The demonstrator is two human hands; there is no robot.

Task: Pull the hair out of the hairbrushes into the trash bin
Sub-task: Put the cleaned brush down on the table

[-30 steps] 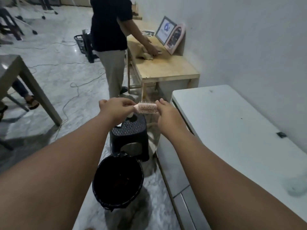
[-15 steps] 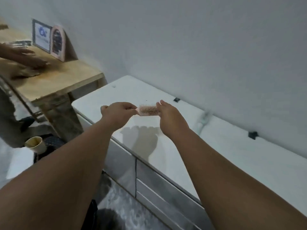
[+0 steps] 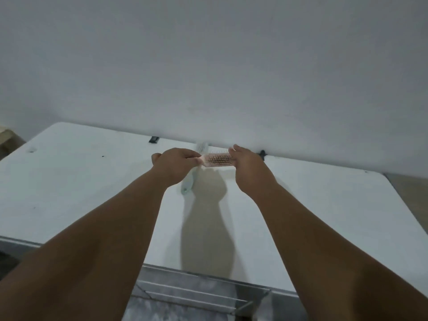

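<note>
Both hands hold one pink hairbrush (image 3: 218, 159) level in the air, bristles facing up towards the camera, over the far part of the white surface (image 3: 81, 181) and close to the wall (image 3: 208, 66). The left hand (image 3: 176, 163) pinches one end between curled fingers and thumb, and the right hand (image 3: 247, 167) grips the other end. Its fingers are mostly hidden behind the brush. A second, pale hairbrush (image 3: 188, 185) lies on the surface just beneath the left hand, with its handle pointing towards the person and its head near the wall. The trash bin is out of view. No clump of hair stands out among the pink brush's bristles, though they are too small to be sure. The step in hand looks like the changeover between brushes: this one is probably about to be laid down. The next move would then call for lowering it clear of the pale brush, letting go with both hands, grasping the pale brush by its handle and turning back to the bin.
</note>
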